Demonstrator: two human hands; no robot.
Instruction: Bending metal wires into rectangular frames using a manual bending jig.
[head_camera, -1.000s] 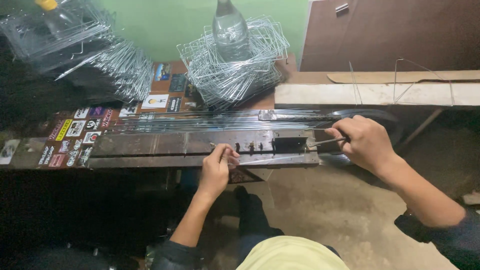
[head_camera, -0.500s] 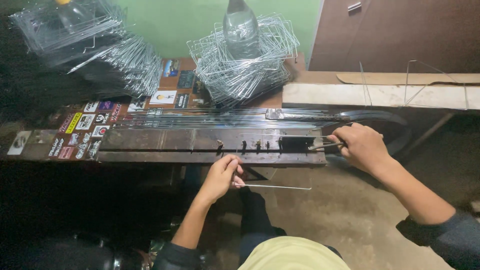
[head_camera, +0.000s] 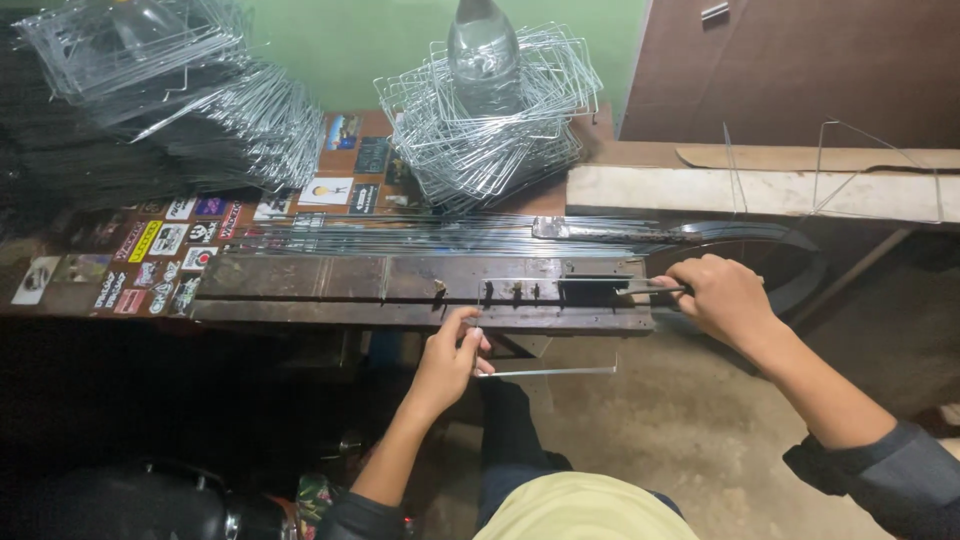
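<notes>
Left grip (head_camera: 450, 355) pinching bent wire (head_camera: 545, 372); right grip (head_camera: 722, 295) closed, apparently on lever (head_camera: 625, 289).

Left hand (head_camera: 447, 362): forearm bare, extended forward from lower centre, wrist straight, fingers (head_camera: 470, 340) curled closed in a pinch, knuckles up. Right hand (head_camera: 722, 297): arm reaching forward and inward from the lower right, dark sleeve pushed to the elbow, forearm bare, fist closed in a grip, thumb side toward the left.
</notes>
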